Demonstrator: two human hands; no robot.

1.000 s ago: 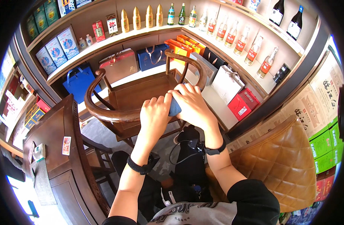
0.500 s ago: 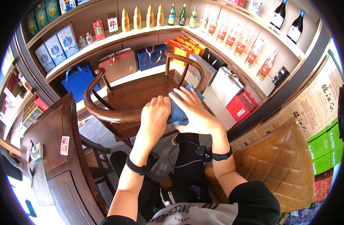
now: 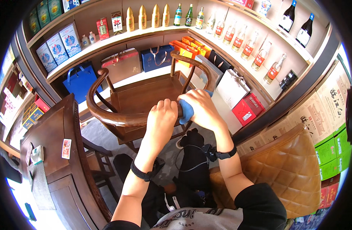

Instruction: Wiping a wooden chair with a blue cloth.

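Observation:
A dark brown wooden armchair [image 3: 139,92] with a rounded, curved top rail stands in front of me. My left hand [image 3: 162,118] is closed on that rail, knuckles up, with its fingertips hidden. Just to the right, my right hand [image 3: 201,108] presses a blue cloth [image 3: 186,112] round the same rail. Most of the cloth is covered by the palm and fingers; a fold shows at its left side and a bit beyond the fingertips.
Behind the chair, curved shelves hold bottles and boxes, with gift bags [image 3: 232,85] below. A dark wooden desk [image 3: 55,134] stands at left. A tan quilted leather chair [image 3: 273,172] is close on my right, near stacked cartons [image 3: 317,107].
The cloth, held up off the rail in both hands before, is now pressed round the rail by my right hand. My left hand has let go of the cloth and grips the rail.

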